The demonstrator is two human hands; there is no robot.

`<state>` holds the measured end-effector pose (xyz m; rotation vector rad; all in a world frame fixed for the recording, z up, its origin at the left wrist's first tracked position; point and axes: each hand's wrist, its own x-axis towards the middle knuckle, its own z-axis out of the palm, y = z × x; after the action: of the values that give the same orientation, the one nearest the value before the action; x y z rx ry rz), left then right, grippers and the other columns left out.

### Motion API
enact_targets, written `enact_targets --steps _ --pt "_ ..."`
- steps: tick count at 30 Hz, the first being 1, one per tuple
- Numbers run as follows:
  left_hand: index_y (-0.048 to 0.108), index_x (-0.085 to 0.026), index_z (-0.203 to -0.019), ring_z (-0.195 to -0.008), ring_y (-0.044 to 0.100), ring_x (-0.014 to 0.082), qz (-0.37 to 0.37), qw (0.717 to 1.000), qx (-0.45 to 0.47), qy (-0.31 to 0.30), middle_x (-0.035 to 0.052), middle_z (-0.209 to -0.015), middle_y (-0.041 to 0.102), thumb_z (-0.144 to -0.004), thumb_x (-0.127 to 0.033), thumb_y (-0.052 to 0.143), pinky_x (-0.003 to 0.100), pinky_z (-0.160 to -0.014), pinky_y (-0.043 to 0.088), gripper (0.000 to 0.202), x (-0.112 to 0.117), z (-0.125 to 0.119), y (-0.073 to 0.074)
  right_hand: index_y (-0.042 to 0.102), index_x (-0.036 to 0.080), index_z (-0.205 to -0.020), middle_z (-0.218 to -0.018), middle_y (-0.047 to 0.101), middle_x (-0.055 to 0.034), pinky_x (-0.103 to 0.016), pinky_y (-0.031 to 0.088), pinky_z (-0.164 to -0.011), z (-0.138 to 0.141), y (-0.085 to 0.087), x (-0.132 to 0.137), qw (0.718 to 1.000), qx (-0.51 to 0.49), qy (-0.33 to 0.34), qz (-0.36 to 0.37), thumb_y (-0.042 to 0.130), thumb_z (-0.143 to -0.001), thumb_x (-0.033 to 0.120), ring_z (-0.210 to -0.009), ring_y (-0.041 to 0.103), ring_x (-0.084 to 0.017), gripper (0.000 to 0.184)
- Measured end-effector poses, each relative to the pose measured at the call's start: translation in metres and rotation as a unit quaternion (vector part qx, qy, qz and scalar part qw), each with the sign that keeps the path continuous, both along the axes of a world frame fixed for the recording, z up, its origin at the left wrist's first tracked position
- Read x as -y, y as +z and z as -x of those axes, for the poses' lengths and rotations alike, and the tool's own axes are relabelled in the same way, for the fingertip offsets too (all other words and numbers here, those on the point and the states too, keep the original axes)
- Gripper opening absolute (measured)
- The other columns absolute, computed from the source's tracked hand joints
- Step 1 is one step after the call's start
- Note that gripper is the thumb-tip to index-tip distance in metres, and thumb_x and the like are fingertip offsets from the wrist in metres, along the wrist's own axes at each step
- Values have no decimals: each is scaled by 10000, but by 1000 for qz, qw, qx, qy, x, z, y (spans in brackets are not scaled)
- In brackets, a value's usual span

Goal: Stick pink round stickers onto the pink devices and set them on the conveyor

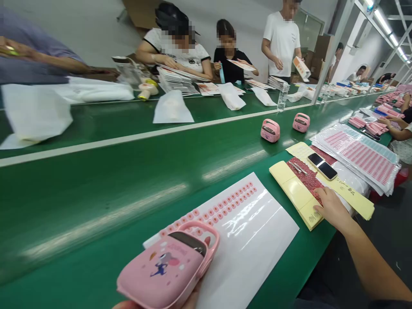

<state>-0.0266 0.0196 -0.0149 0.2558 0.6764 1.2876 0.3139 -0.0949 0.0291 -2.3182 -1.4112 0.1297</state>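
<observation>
My left hand [192, 297], cut off by the bottom edge, is closed around a pink gadget with a carry handle [167, 268]. It has a dark window near the handle and a cartoon print on its face; its exact kind I cannot tell. Behind it lies a white glossy sticker sheet [257, 227] with rows of small pink round stickers. To the right, my right hand [333, 210] rests with thumb and fingers apart, thumb at the edge of a stack of yellow label sheets [294, 193]. Its fingertips lie by a red patterned sheet [302, 169].
A phone [322, 166] and tweezers [298, 168] lie beyond my right hand, near bagged sticker sheets [360, 154]. Two similar pink gadgets [270, 131] stand on the green belt [128, 180]. Across it, co-workers handle printed cards [177, 81] and white pouches [174, 107]; a bottle [283, 98] stands there.
</observation>
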Motion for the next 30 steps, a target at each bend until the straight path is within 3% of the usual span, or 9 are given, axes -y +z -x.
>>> enact_targets --steps 3,7,10,14,19,24,30 --pt "486 -395 -1152 -1182 422 317 -35 995 88 -44 -26 -1220 559 -595 -505 671 493 -853 469 598 -2 5 -10 478 185 -1020 -937 534 -106 -422 436 -737 22 -1 -26 988 31 67 -134 503 -754 186 -880 526 -253 267" --pt "405 -369 -1244 -1173 434 308 -47 991 122 25 11 -1254 530 -697 -494 580 520 -896 419 587 1 3 -19 465 167 -1083 -977 572 -113 -401 453 -806 76 -13 -89 950 -41 215 -223 427 -807 154 -911 544 -219 279" --pt "369 -346 -1279 -1110 502 295 -81 984 153 36 39 -1244 537 -744 -527 501 485 -858 461 580 2 2 -21 499 150 -1091 -1024 593 -118 -387 445 -842 124 -22 -136 923 -42 331 -191 428 -791 100 -951 539 -214 312" --pt "395 -290 -1276 -1026 567 291 -97 982 149 61 74 -1182 585 -753 -551 473 428 -775 518 591 2 5 -20 519 145 -1139 -1199 513 -154 -433 408 -881 168 -29 -178 925 9 368 -89 541 -758 141 -1089 467 -270 382" --pt "429 -299 -1255 -972 594 311 -77 983 157 65 89 -1146 607 -753 -538 487 445 -733 525 559 5 8 -28 507 176 -1176 -1253 477 -154 -465 399 -877 182 -43 -201 912 36 407 -29 551 -761 149 -1129 448 -283 418" --pt "470 -308 -1224 -1045 554 300 -98 969 224 37 86 -1172 590 -786 -541 430 442 -811 487 498 8 9 -39 456 180 -1226 -1248 480 -135 -379 411 -920 183 -71 -207 884 -25 455 -98 390 -752 -18 -1150 455 -204 518" --pt "459 -291 -1237 -1083 526 302 -118 960 254 28 104 -1183 578 -787 -577 386 466 -874 440 538 8 10 -40 466 200 -1211 -1202 519 -123 -405 404 -953 181 -89 -202 864 -71 465 -178 331 -795 30 -1154 459 -197 469"
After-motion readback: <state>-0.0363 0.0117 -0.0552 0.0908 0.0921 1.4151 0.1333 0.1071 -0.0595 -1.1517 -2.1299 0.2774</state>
